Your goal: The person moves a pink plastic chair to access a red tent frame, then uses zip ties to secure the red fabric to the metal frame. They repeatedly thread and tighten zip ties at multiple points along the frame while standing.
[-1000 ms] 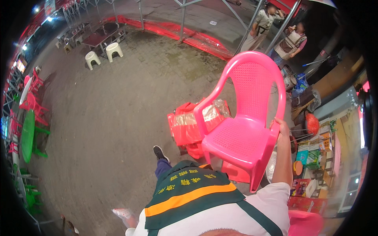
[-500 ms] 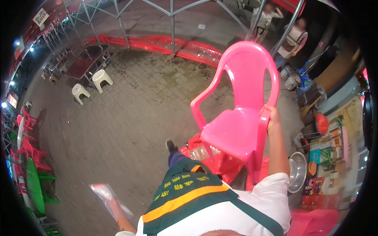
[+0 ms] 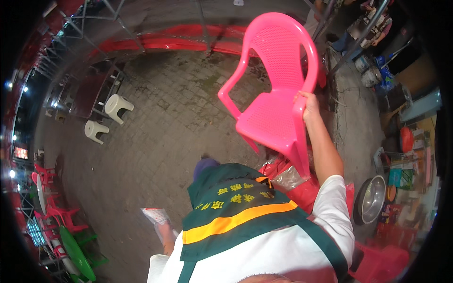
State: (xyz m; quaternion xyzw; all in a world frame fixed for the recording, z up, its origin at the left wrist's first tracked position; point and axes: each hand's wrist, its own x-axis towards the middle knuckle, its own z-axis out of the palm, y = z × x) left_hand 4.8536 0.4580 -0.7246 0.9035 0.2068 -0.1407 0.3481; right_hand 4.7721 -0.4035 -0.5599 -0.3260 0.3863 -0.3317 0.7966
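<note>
A pink plastic armchair (image 3: pixel 276 115) hangs tilted in front of me at the right. My right hand (image 3: pixel 309 106) is wrapped round its near armrest, with the arm stretched out. Low at the left, my left hand (image 3: pixel 166 232) is closed on a clear plastic packet (image 3: pixel 155 216) with white and red on it. The fingers of that hand are partly hidden by the packet. Beneath the chair, crumpled red plastic sheeting (image 3: pixel 302 191) lies on the paving.
Two white stools (image 3: pixel 118 108) stand by a dark table (image 3: pixel 90 89) at the far left. A green table (image 3: pixel 75 252) and pink chairs (image 3: pixel 63 214) line the left. At right are a metal basin (image 3: pixel 373 200) and another pink chair (image 3: pixel 380 262). People (image 3: pixel 368 30) stand beyond metal poles (image 3: pixel 203 23).
The pink armchair has shifted left and up in the view, still in my right hand. My left hand with the packet appears farther right. The whole view has turned.
</note>
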